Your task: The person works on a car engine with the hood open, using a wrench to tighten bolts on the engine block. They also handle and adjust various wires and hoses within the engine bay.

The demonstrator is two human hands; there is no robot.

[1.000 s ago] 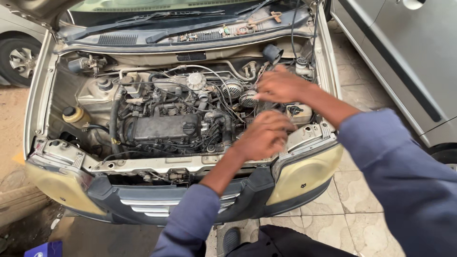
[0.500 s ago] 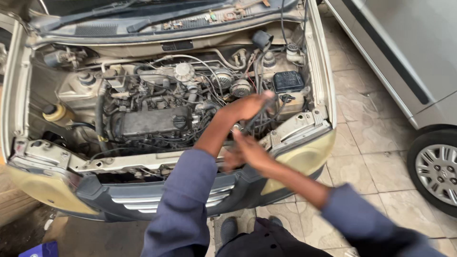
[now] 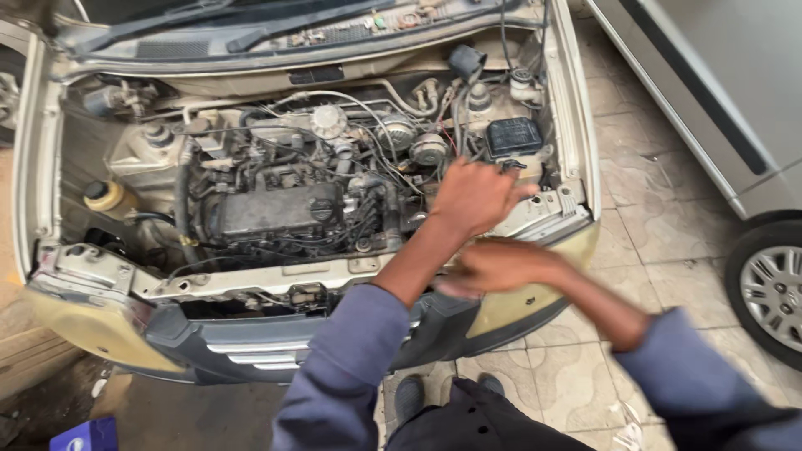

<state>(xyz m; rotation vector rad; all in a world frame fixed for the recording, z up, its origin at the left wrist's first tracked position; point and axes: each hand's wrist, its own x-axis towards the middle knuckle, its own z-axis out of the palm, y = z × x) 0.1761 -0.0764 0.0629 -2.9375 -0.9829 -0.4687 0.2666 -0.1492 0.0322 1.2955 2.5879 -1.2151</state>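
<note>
Here, left hand (image 3: 476, 196) stretched over the open engine bay (image 3: 276, 209), fingers spread and empty, near the black fuse box (image 3: 514, 136). Right hand (image 3: 493, 267) blurred low at the front bumper (image 3: 251, 342); fingers' state impossible to tell.

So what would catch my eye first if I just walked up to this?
The open engine bay of a beige car fills the middle, packed with hoses and wires. The person's left hand reaches in near the black box at the bay's right side, while the right hand, blurred, is over the front edge. A silver car stands at the right.
</note>
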